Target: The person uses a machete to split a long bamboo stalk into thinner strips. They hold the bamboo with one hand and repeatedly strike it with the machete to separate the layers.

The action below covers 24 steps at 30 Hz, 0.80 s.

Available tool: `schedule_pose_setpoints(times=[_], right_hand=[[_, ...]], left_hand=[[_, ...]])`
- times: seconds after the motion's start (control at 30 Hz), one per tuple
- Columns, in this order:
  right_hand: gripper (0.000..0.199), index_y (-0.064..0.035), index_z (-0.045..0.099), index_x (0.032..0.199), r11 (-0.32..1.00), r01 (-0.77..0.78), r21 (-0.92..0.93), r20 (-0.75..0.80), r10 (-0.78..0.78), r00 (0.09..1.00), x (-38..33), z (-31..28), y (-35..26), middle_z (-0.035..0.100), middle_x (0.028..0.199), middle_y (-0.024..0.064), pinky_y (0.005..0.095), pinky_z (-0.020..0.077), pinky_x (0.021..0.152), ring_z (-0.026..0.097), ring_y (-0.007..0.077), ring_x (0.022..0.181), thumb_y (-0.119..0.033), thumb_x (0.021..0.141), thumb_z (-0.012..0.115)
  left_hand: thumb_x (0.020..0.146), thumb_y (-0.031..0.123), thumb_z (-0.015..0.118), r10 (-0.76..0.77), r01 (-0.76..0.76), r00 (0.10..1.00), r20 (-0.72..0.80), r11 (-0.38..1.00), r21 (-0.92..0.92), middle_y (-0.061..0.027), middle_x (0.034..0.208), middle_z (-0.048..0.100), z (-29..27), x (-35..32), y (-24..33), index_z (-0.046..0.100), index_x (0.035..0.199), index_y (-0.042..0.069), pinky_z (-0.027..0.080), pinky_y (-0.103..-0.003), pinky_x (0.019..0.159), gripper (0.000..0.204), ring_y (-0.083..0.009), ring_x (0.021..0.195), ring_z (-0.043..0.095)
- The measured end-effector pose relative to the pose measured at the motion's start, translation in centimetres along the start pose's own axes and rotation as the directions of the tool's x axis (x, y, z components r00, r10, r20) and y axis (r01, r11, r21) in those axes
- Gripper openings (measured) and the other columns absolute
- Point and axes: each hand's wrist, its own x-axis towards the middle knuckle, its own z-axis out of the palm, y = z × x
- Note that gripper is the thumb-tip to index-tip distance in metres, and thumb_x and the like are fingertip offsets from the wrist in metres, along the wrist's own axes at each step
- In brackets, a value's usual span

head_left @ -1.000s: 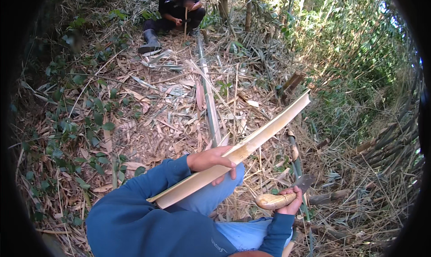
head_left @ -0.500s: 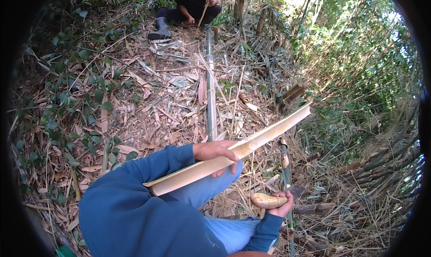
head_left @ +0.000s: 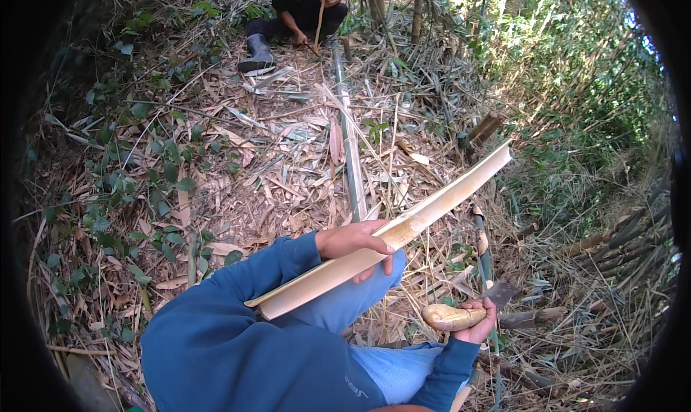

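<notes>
My left hand (head_left: 356, 242) grips a long split bamboo slat (head_left: 425, 216), pale and trough-shaped, that slants from my lap up to the right. Its near end rests by my blue sleeve. Lower right, my right hand (head_left: 481, 322) is closed round the tan wooden handle of a chopping knife (head_left: 453, 315), whose dark blade (head_left: 502, 294) points up and away beside my knee. The two hands are apart, the knife below the slat.
Dry leaves and bamboo scraps cover the ground. A long green bamboo pole (head_left: 350, 147) lies ahead, running away from me. Another person (head_left: 299, 12) in dark clothes and a rubber boot sits at the top, holding a stick. Cut bamboo stumps (head_left: 486, 128) and thick brush stand to the right.
The slat has tilted a little and its far end swung slightly; my right hand with the knife has shifted right. The view has tipped, so the other person sits nearer the top middle.
</notes>
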Motion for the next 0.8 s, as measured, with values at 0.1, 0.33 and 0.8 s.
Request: schedule_pose_setpoints(times=[0.1,0.33,0.8], right_hand=[[0.013,-0.0121,0.049,0.080,0.999,0.034,-0.014,-0.008,-0.034,0.999,-0.3,0.8,0.4,0.053,0.066,-0.0022,0.0273,0.0502,0.056,0.053,0.0100,0.058,-0.016,0.088,0.058],[0.014,-0.0118,0.050,0.077,1.000,0.008,0.000,0.028,-0.008,1.000,0.2,1.1,0.5,0.053,0.065,-0.0016,0.0282,0.0499,0.056,0.053,0.0114,0.058,-0.015,0.088,0.059],[0.010,-0.0094,0.047,0.085,0.913,0.236,-0.333,0.156,-0.194,0.969,-1.0,1.4,1.7,0.046,0.067,0.0011,0.0289,0.0457,0.054,0.048,0.0144,0.056,-0.011,0.085,0.057]], left_hand=[[0.095,0.016,0.057,0.004,-0.003,1.000,0.017,1.000,-0.020,-0.0216,0.095,0.066,-0.6,0.5,-0.5,0.032,0.136,0.003,0.055,-0.033,0.046,0.050,-0.0214,0.054,0.064],[0.095,0.015,0.057,-0.005,0.004,1.000,-0.004,0.999,-0.040,-0.0226,0.095,0.066,-0.5,0.2,-0.4,0.031,0.137,0.003,0.054,-0.033,0.045,0.051,-0.0223,0.054,0.064],[0.095,0.015,0.059,-0.009,0.009,1.000,-0.005,0.999,-0.050,-0.0218,0.095,0.066,0.1,0.5,-0.1,0.032,0.135,0.001,0.052,-0.031,0.044,0.050,-0.0214,0.053,0.063]])
